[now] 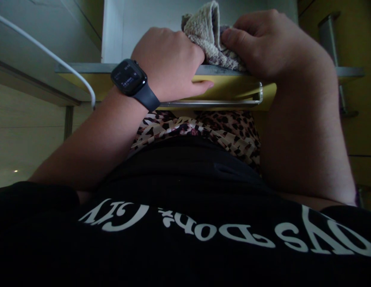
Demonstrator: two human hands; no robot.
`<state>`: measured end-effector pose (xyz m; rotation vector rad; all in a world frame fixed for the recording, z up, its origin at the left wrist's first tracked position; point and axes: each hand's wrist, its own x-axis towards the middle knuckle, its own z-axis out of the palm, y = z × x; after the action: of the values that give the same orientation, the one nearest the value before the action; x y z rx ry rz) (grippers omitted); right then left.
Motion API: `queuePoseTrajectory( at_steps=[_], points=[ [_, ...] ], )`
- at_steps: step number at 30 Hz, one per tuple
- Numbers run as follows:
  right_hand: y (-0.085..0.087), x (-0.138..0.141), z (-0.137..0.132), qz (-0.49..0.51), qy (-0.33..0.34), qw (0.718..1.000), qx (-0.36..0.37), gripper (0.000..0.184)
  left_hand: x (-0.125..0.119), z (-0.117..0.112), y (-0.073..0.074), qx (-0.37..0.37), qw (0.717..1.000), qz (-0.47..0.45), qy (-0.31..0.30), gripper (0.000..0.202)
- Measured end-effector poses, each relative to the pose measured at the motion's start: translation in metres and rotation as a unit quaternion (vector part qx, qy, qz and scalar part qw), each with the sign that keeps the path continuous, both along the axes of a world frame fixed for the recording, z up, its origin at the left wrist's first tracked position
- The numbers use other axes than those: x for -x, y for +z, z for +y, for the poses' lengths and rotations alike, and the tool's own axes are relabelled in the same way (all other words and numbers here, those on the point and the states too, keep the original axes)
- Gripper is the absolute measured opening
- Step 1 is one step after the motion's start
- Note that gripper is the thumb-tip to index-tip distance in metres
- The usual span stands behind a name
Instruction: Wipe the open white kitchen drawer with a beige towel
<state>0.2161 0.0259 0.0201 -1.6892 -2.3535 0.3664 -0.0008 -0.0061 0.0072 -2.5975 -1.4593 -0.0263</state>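
Note:
My left hand [170,63] wears a black smartwatch [128,77] and curls over the top edge of a yellow drawer front [233,85], thumb under the edge, fingers against a beige terry cloth [207,38]. My right hand [263,44] is closed on the same cloth, pressing it down on the drawer's grey top edge. Part of the cloth sticks up between the two hands. A metal bar handle [215,103] runs along the drawer front just below my left thumb.
My black shirt with white lettering [185,231] fills the lower frame, above leopard-print fabric [209,131]. A white cable [59,63] hangs at left by a grey shelf edge. Yellow cabinet fronts with a metal handle [331,44] stand at right.

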Motion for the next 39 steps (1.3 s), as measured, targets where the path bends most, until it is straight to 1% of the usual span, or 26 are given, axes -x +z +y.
queuePoseTrajectory(
  at_steps=[14, 20, 31, 39],
  points=[
    [0.0017, 0.0004, -0.0013, -0.002, 0.008, 1.0, -0.005, 0.043, 0.0, -0.0005, 0.0006, -0.002, 1.0, -0.021, -0.021, 0.075],
    [-0.001, -0.0014, 0.0005, -0.013, 0.014, 1.0, -0.011, 0.049, 0.0004, 0.0013, -0.0022, -0.004, 1.0, -0.023, -0.014, 0.077],
    [-0.0005, 0.0002, -0.0001, 0.001, 0.008, 1.0, -0.004, 0.043, -0.001, 0.0002, 0.0, -0.004, 1.0, -0.015, -0.012, 0.076],
    [-0.0014, -0.0004, -0.0001, 0.0, 0.004, 1.0, -0.001, 0.045, -0.0012, 0.0001, 0.0001, -0.003, 1.0, -0.007, -0.007, 0.075]
  ],
)
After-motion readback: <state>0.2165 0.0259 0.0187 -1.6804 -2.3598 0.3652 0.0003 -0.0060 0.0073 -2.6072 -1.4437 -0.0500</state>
